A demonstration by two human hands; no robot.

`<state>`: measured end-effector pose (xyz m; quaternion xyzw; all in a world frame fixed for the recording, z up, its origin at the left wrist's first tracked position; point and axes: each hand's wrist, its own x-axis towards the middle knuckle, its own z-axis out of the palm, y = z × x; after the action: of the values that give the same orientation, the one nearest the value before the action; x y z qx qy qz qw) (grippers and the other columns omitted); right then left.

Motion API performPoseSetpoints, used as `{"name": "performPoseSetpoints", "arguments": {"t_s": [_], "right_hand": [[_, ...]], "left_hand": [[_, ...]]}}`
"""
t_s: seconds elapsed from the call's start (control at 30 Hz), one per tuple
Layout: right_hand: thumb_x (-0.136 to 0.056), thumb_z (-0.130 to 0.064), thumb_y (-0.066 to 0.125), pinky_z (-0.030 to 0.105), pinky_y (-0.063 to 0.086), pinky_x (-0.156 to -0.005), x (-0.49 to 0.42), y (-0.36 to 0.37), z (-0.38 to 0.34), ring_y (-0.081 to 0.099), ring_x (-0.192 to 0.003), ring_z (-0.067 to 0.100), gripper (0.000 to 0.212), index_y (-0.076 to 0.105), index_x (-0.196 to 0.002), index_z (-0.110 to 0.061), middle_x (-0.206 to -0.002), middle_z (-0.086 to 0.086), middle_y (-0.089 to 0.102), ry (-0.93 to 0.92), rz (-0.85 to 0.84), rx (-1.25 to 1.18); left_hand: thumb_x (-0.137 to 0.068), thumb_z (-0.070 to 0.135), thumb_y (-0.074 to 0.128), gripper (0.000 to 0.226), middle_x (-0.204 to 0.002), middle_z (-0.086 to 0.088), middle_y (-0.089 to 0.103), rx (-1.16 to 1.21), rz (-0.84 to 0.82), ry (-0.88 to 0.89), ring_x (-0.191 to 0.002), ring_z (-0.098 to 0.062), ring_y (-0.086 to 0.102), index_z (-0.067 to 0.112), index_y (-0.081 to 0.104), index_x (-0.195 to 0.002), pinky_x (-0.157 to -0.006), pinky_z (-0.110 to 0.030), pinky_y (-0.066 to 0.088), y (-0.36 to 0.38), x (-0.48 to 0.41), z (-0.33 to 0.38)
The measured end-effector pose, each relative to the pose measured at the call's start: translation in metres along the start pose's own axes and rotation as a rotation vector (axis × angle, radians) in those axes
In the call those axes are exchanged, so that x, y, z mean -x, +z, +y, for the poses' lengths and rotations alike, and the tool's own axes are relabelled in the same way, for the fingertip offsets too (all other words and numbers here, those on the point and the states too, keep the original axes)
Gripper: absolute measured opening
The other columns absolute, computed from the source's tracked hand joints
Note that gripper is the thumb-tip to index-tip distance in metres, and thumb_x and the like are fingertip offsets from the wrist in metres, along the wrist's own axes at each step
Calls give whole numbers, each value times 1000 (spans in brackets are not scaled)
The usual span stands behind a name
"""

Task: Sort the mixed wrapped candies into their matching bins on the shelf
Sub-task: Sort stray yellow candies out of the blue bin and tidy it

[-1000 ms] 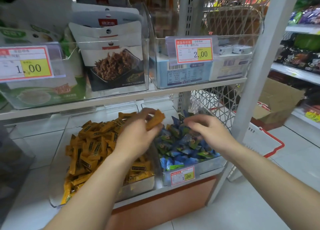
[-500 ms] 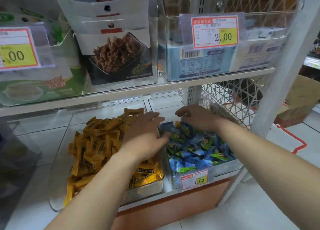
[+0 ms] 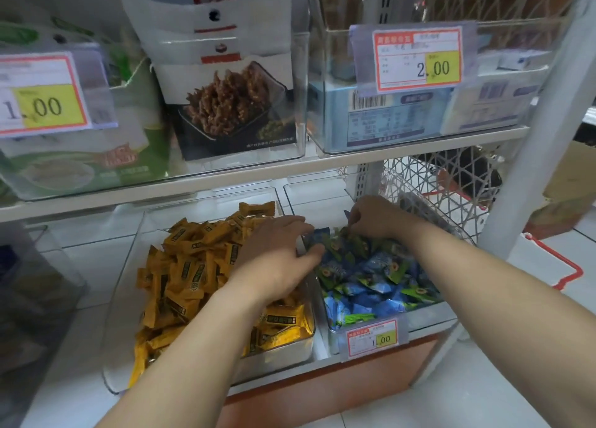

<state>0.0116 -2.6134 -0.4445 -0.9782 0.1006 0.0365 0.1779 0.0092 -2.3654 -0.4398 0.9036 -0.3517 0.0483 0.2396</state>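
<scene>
A clear bin [image 3: 280,360] on the low shelf holds a heap of yellow wrapped candies [image 3: 193,266]. To its right, a second clear bin [image 3: 429,318] holds blue and green wrapped candies [image 3: 371,282]. My left hand [image 3: 277,253] lies across the divider between the two bins. Its fingers are stretched out and its thumb touches the blue candies. My right hand [image 3: 377,218] is at the back of the blue bin, with its fingertips curled down and pinching a blue-green candy in the pile.
A price tag [image 3: 372,337] hangs on the blue bin's front. The shelf above carries clear bins of snack bags [image 3: 232,105] and boxes [image 3: 403,118], low over my hands. A wire mesh panel [image 3: 429,182] and white post [image 3: 532,156] close the right side.
The yellow candy that my left hand held a second ago is gone from it, and the hand now reaches flat toward the blue bin. My right hand moved to the back of the blue bin.
</scene>
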Motion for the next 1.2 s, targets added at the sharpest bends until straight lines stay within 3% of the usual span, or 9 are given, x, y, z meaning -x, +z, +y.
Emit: {"name": "performPoseSetpoints", "arguments": {"t_s": [0.13, 0.37, 0.5, 0.57, 0.67, 0.83, 0.93, 1.07, 1.2], "right_hand": [[-94, -22, 64, 7, 37, -61, 28, -14, 0, 60, -82, 5, 14, 72, -83, -24, -83, -16, 64, -28, 297, -239], [-95, -18, 65, 17, 52, -69, 108, -26, -35, 71, -77, 6, 9, 72, -91, -18, -89, -3, 74, -82, 447, -741], [-97, -10, 62, 28, 60, -75, 144, -23, -49, 75, -84, 23, 11, 71, -98, -15, -91, 6, 77, -120, 353, -1112], [-93, -17, 68, 23, 58, -78, 152, -22, -40, 73, -91, 15, 12, 71, -103, -23, -97, -3, 76, -142, 395, -1035], [-86, -31, 74, 12, 49, -80, 157, -22, -11, 65, -95, -4, 20, 67, -105, -35, -99, -21, 70, -106, 479, -592], [-87, -28, 70, 29, 40, -85, 150, -20, 32, 59, -107, 29, 42, 64, -126, -13, -109, 7, 59, 53, 533, -199], [-91, -36, 65, 30, 37, -76, 141, -21, 44, 58, -105, 34, 42, 62, -121, -7, -110, 16, 62, 126, 449, -125], [-91, -33, 64, 27, 27, -67, 130, -18, 40, 59, -96, 35, 38, 60, -112, -2, -99, 16, 63, 103, 417, -192], [-89, -33, 63, 33, 48, -73, 116, -6, 41, 61, -101, 36, 42, 52, -123, -10, -106, 13, 63, 128, 322, -276]], "left_hand": [[-91, 59, 52, 50, -142, 10, 50, 28, 73, -3, -132, -15, 41, 34, 53, -135, -104, -27, 33, -7, 5, 7], [-90, 62, 52, 64, -147, 8, 47, 165, 118, 32, -133, -14, 42, 40, 33, -147, -104, -29, 39, -7, 14, 41], [-94, 45, 54, 31, -113, 13, 68, 270, 234, 199, -102, -5, 61, 32, 62, -121, -86, -27, 51, -14, 15, 61], [-94, 46, 53, 30, -105, 13, 70, 273, 286, 174, -90, -2, 61, 30, 67, -115, -78, -26, 52, -18, 18, 61], [-95, 55, 49, 35, -103, 10, 70, 174, 272, -48, -85, -8, 62, 34, 62, -120, -71, -26, 50, -28, 22, 37], [-97, 46, 46, 26, -104, -1, 66, -268, 283, -379, -83, -23, 55, 29, 62, -109, -64, -31, 41, -56, 26, -8], [-92, 41, 51, 27, -114, 0, 61, -350, 249, -339, -104, -27, 56, 25, 63, -110, -75, -36, 49, -55, 22, 3], [-90, 46, 55, 31, -119, 6, 61, -100, 185, -91, -110, -20, 58, 31, 63, -115, -87, -29, 46, -26, -3, 54], [-89, 51, 57, 47, -133, 5, 56, 67, -114, -132, -117, -17, 54, 30, 54, -131, -87, -27, 41, 20, -60, 88]]}}
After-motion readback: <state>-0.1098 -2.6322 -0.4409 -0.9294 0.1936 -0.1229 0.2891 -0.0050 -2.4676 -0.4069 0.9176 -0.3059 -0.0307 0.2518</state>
